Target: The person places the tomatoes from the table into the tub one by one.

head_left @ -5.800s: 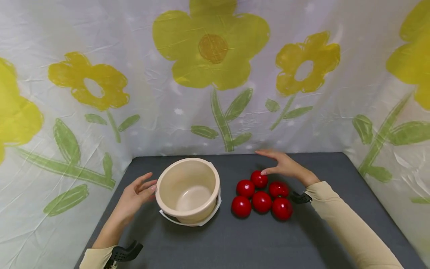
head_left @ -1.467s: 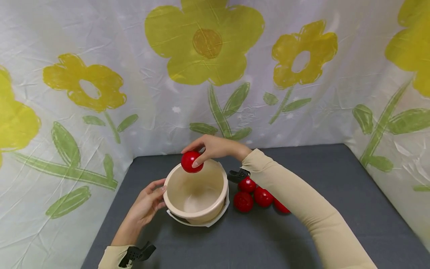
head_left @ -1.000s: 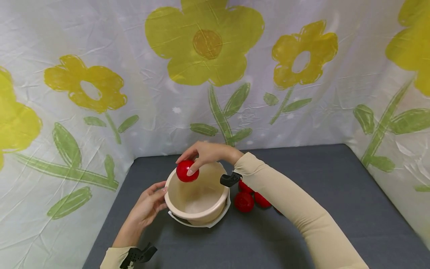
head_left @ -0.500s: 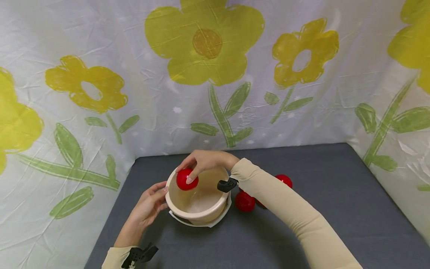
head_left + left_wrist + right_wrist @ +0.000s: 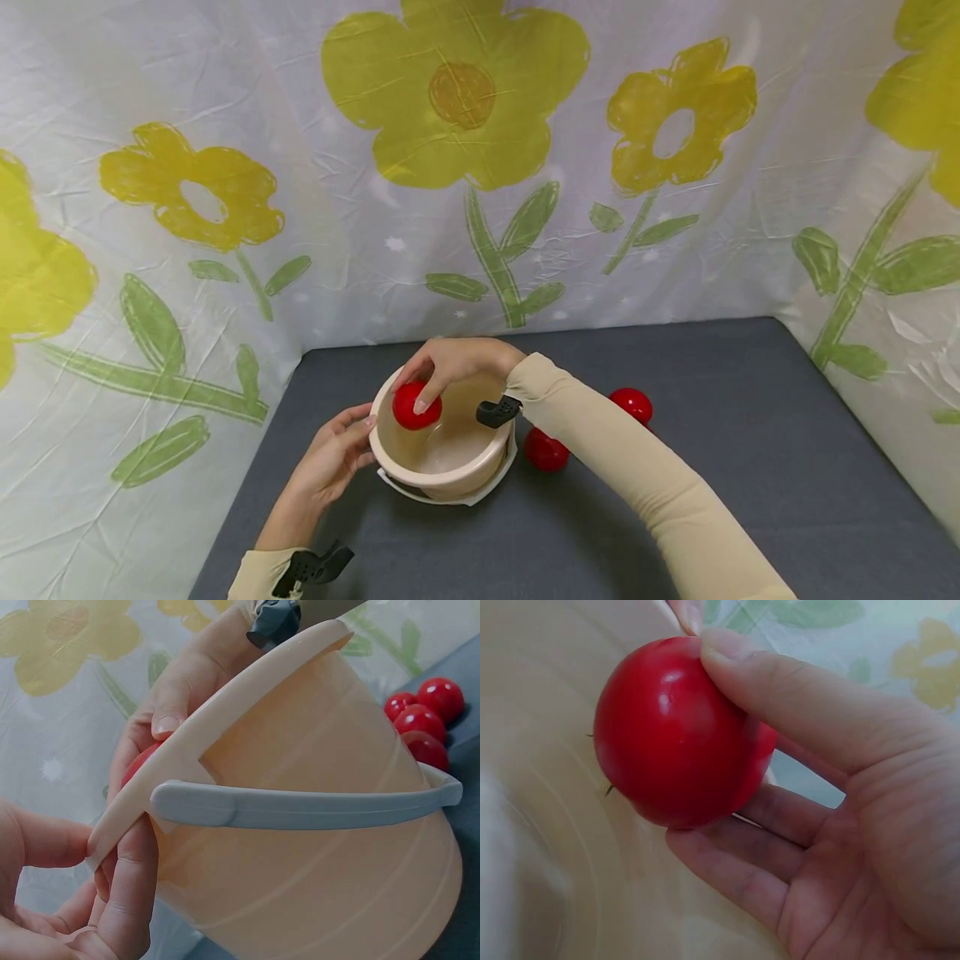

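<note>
In the head view my left hand (image 5: 324,467) holds the left rim of a cream plastic bucket (image 5: 442,481). The left wrist view shows thumb and fingers pinching that rim close to where the pale handle (image 5: 300,808) attaches. My right hand (image 5: 459,360) grips a shiny red tomato (image 5: 409,408) just inside the bucket's mouth, near its left wall. Up close in the right wrist view, the thumb lies over the tomato (image 5: 675,742) with fingers beneath it, and thin green stem tips stick out on its far side.
Several more tomatoes (image 5: 546,451) lie on the dark grey tabletop (image 5: 525,542) right of the bucket, partly hidden by the right sleeve (image 5: 637,475). Behind the table hangs a white curtain (image 5: 360,275) with yellow flowers.
Earlier my right hand was at the tomatoes and my left beside the bucket. Since then the right has carried one tomato over and lowered it past the rim; the left has gripped the rim.
</note>
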`<state>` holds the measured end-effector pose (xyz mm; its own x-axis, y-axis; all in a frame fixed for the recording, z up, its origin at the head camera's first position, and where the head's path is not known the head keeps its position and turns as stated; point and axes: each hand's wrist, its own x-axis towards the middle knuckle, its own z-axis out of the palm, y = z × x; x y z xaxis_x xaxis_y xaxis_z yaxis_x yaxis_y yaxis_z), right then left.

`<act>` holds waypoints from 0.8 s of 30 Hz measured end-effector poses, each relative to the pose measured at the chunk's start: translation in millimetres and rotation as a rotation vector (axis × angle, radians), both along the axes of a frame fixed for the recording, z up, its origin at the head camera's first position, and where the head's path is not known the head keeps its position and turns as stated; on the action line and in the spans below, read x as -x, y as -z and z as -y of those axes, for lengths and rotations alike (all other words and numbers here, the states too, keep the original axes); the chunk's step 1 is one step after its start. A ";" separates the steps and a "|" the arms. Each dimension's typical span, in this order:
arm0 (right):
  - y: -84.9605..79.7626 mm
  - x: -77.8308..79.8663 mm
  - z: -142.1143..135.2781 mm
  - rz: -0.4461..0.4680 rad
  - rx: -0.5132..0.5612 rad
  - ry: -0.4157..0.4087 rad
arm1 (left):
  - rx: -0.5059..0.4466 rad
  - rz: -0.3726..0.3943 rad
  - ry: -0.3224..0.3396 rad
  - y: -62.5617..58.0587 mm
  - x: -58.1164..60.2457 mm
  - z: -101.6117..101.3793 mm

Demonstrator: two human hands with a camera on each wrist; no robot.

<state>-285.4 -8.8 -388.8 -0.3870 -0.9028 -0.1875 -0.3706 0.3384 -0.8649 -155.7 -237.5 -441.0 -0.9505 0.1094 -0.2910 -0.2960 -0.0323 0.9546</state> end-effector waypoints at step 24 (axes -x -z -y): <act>20.3 -0.3 13.5 0.041 -0.092 -0.054 | 0.033 -0.037 0.012 3.1 -0.5 0.6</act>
<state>-285.0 -22.2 -409.1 -0.3287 -0.9004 -0.2851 -0.3558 0.3977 -0.8457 -155.2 -238.2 -444.1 -0.9592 0.1122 -0.2596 -0.2610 0.0027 0.9653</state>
